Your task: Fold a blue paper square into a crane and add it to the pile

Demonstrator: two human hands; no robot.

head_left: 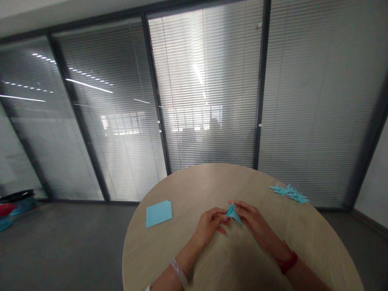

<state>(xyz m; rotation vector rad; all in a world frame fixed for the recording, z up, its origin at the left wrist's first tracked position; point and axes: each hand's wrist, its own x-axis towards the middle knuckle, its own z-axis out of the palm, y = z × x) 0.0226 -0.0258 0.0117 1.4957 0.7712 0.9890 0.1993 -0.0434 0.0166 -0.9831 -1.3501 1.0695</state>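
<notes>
Glass partitions (206,81) with slatted blinds fill the top of your view, and your round, pale wood-grain table (194,190) rises from the bottom centre, its curved edge meeting grey floor. Left on the tabletop lies a flat stack of square blue paper (159,213); near the upper right edge sits a jagged heap of folded blue paper pieces (289,192). At lower centre, your left hand (209,226) and right hand (254,220) close together, both pinching a small folded blue paper triangle (234,213) between them.

Folded blue paper (233,213) — between both hands (209,225)
</notes>
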